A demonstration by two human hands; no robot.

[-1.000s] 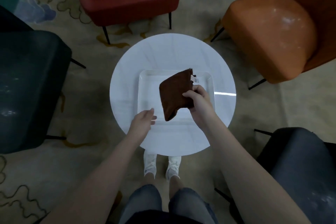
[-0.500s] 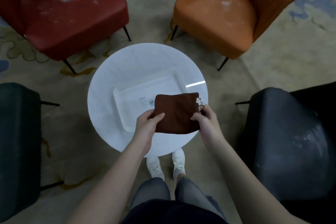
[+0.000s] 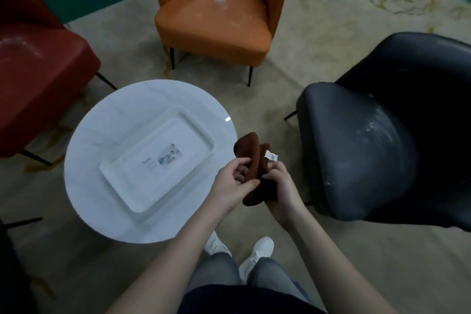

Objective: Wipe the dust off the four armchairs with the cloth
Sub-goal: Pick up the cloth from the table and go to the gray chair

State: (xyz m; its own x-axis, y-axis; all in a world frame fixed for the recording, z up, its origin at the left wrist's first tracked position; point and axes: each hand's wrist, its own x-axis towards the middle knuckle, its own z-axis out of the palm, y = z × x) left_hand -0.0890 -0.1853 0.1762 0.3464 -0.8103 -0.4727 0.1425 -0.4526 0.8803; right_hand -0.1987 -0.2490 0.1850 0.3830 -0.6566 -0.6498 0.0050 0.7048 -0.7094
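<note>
Both hands meet at frame centre: the left hand [image 3: 233, 187] and right hand [image 3: 281, 190] each grip the folded brown cloth [image 3: 251, 158], held just right of the round white bench [image 3: 107, 186], near the dusty dark armchair [image 3: 362, 150].

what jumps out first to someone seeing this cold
The brown cloth sits bunched between the left hand and right hand, just right of the round white table. Then the bright orange armchair at top and the dark armchair at right, both flecked with pale dust.

White tray [image 3: 142, 178] centred on round white table [image 3: 96, 140]; patterned beige rug [image 3: 318, 53].
</note>
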